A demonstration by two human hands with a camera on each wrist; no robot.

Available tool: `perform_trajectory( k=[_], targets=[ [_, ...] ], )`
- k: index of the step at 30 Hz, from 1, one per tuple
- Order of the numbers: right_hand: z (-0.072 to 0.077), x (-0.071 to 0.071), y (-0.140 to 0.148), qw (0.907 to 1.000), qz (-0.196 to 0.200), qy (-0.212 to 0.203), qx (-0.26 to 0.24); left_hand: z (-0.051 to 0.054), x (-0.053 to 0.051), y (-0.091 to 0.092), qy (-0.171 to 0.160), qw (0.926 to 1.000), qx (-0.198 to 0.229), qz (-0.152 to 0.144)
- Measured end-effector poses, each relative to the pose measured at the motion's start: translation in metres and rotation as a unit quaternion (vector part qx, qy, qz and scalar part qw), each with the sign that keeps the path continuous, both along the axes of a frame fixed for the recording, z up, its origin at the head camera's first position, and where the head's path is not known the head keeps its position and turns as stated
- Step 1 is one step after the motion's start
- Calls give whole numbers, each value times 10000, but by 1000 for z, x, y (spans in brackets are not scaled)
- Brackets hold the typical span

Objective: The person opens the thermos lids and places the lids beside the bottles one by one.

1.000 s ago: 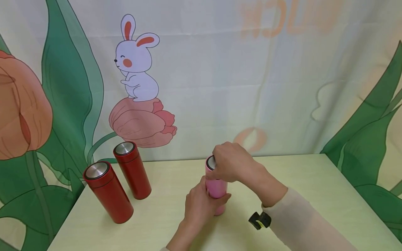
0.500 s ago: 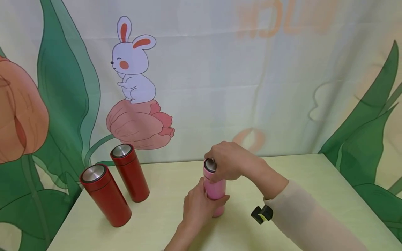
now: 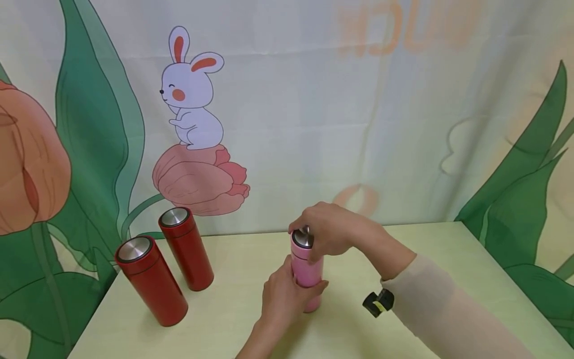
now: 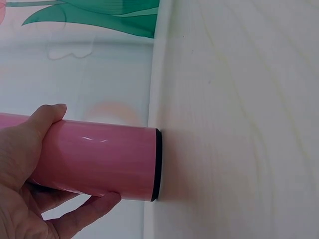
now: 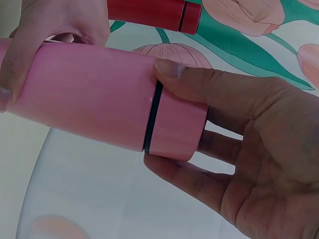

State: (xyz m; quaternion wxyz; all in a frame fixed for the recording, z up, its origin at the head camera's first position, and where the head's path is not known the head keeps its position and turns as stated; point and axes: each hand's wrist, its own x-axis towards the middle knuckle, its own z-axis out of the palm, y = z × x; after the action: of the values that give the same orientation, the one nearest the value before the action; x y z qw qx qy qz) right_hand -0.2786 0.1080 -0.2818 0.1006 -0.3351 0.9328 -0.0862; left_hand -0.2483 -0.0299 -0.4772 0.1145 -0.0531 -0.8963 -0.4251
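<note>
A pink bottle (image 3: 307, 271) with a silver-topped lid (image 3: 302, 238) stands on the table, right of the centre of the head view. My left hand (image 3: 283, 295) grips its body from the left, thumb on one side and fingers on the other. Over the top, my right hand (image 3: 333, 228) holds the lid. The right wrist view has thumb and fingers of the right hand (image 5: 264, 144) round the pink lid (image 5: 177, 127), with a dark ring between lid and body. In the left wrist view the bottle's black base (image 4: 157, 165) meets the table.
Two red bottles with silver tops, a nearer one (image 3: 154, 284) and a farther one (image 3: 188, 252), stand at the left of the pale table (image 3: 242, 259). Behind the table hangs a printed curtain (image 3: 287, 124). A black clip (image 3: 378, 302) is by the right sleeve.
The right hand's fingers have shifted round the lid, showing more of its silver top. The left hand keeps its grip on the body, and the head view has moved slightly.
</note>
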Motion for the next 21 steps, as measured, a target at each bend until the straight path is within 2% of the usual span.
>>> perform_trajectory(
  k=[10, 14, 17, 21],
  targets=[
    [-3, -4, 3, 9992, -60, -309, -259, 0, -1, -3, -21, 10000, -39, 41],
    [-6, -2, 5, 9986, -190, -346, -340, -1, -1, -3, -29, 10000, -34, 74],
    [-7, 4, 4, 9989, -387, -194, -168, 0, -1, -2, -26, 10000, -18, 69],
    [-4, 14, -5, 9959, -827, 240, 292, 0, 0, -1, 53, 9999, -32, 81]
  ],
)
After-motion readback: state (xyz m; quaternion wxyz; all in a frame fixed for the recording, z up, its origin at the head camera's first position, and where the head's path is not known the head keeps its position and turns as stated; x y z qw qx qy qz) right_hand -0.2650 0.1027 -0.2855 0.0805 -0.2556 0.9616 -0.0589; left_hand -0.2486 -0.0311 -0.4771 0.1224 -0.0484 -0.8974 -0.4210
